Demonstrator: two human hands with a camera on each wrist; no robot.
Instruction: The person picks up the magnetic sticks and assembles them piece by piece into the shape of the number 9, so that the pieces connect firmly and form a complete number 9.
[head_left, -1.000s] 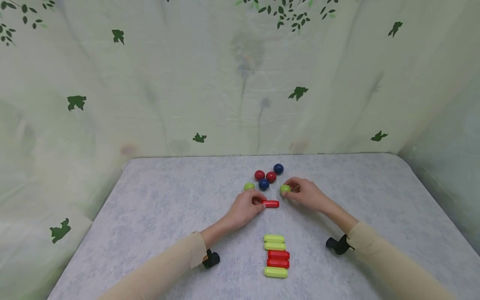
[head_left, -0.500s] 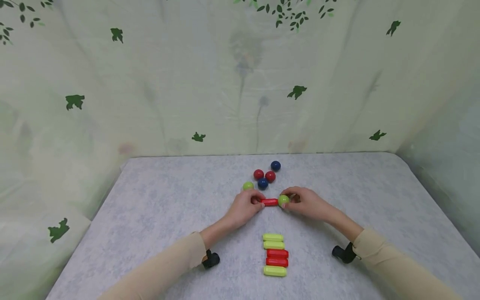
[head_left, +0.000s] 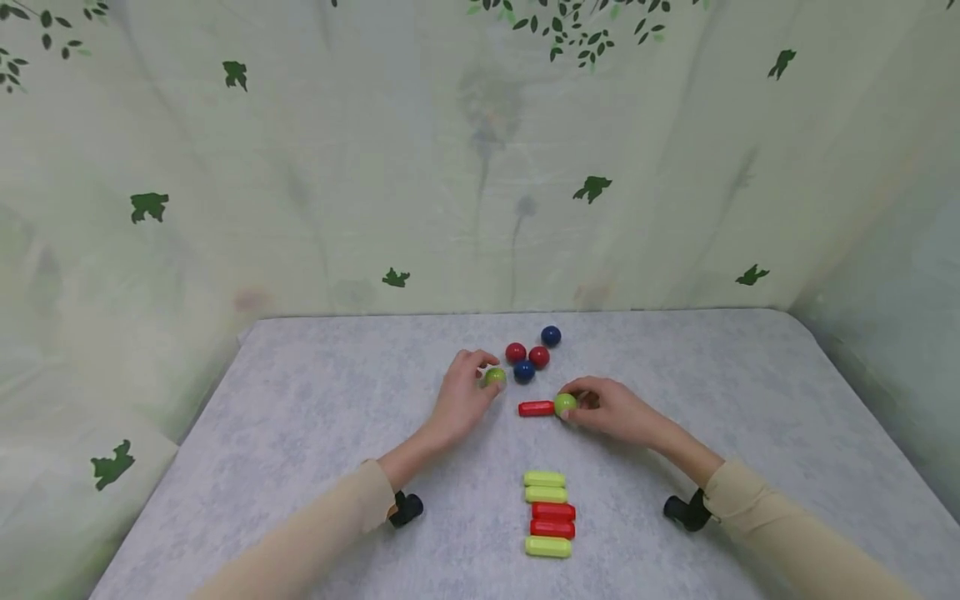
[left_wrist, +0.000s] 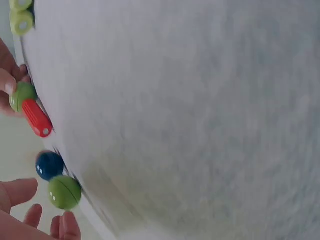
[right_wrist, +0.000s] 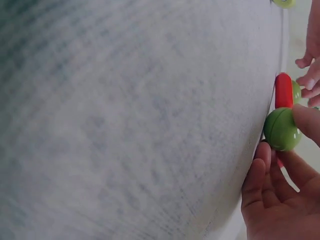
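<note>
My right hand (head_left: 611,408) pinches a green ball (head_left: 565,406) that touches the right end of a red rod (head_left: 536,408) on the table. In the right wrist view its thumb (right_wrist: 309,122) lies against that ball. At the left, my left hand (head_left: 461,396) is spread around a second green ball (head_left: 495,377). The left wrist view shows gaps between this ball (left_wrist: 65,192) and the thumb and fingers. A blue ball (head_left: 524,371) lies just right of it. The rod's left end (left_wrist: 42,129) is free, with a small pale spot on it.
Two red balls (head_left: 515,352) and another blue ball (head_left: 551,336) lie behind. Nearer the front, several yellow-green rods (head_left: 547,547) and two red rods (head_left: 552,529) lie in a column on the grey table (head_left: 300,467). A printed curtain (head_left: 337,167) hangs behind the table.
My right hand has brought its green ball toward me against the red rod's end. My left hand has let go of the rod and moved up and left to the other green ball.
</note>
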